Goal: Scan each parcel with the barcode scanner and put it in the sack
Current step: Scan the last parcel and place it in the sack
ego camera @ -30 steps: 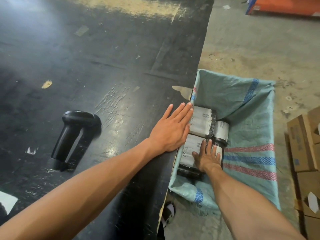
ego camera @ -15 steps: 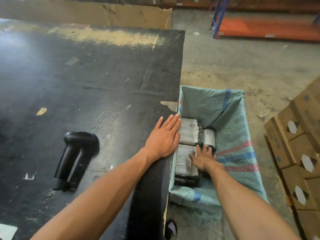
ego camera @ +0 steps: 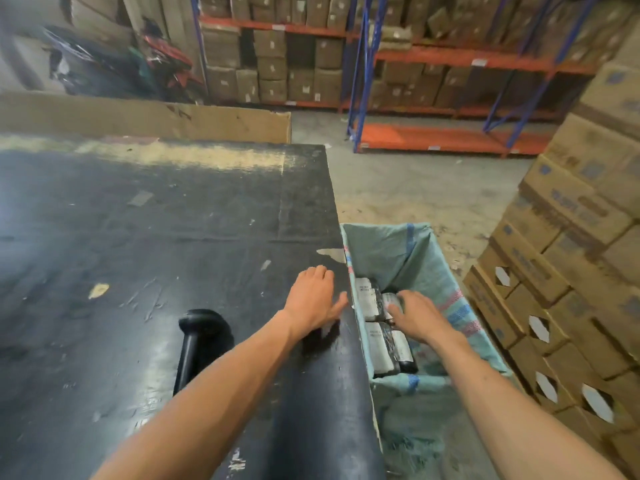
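Observation:
A green woven sack stands open on the floor against the right edge of the black table. Several black parcels with white labels lie inside it. My right hand is over the parcels in the sack, fingers loosely bent, holding nothing that I can see. My left hand hovers just above the table's right edge, fingers relaxed, empty. The black barcode scanner lies on the table left of my left forearm, which hides its handle end.
Stacked cardboard boxes rise close on the right of the sack. A long cardboard sheet stands behind the table. Blue and orange racking with boxes lines the far wall. Concrete floor lies between.
My head has tilted up, showing the shelves. My left hand has lifted off the table edge. My right hand has risen from pressing flat on a parcel.

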`<state>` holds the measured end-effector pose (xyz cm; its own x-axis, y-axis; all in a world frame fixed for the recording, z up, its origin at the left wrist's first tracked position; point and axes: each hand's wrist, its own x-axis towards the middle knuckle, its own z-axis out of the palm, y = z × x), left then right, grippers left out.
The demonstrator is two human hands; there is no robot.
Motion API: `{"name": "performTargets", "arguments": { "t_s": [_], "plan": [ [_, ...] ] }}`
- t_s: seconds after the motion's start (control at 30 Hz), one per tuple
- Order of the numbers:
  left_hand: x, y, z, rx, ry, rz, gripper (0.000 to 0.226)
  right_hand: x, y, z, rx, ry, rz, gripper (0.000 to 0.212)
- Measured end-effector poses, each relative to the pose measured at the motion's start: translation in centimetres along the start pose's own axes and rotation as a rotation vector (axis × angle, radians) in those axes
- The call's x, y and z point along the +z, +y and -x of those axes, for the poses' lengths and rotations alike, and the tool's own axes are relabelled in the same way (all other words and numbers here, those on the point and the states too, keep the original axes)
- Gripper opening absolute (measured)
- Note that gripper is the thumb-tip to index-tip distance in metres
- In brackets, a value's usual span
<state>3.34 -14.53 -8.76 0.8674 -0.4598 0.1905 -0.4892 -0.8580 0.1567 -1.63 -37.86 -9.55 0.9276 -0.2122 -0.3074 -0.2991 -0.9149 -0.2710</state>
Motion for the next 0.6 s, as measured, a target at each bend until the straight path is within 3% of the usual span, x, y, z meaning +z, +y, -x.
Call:
{"name": "performTargets", "arguments": {
  "t_s": [0.27, 0.37, 0.6],
  "plan": [
    [-7.5, -11.2, 6.4, -0.052, 0.222, -0.027, 0.056, -0.6, -11.9, 6.5, -0.106, 0.149, -0.041, 0.061],
    [-8.9, -15.4, 10.3, -0.164, 0.172, -0.003, 0.064, 0.9, -16.9, 8.5, -0.161, 0.171, -0.058, 0.061],
    [-6.8, -21.9, 18.4, -0.463, 0.115, 0.058, 0.043, 5.7, -26.8, 12.4, -0.243, 0.063, -0.130, 0.067]
  ]
}}
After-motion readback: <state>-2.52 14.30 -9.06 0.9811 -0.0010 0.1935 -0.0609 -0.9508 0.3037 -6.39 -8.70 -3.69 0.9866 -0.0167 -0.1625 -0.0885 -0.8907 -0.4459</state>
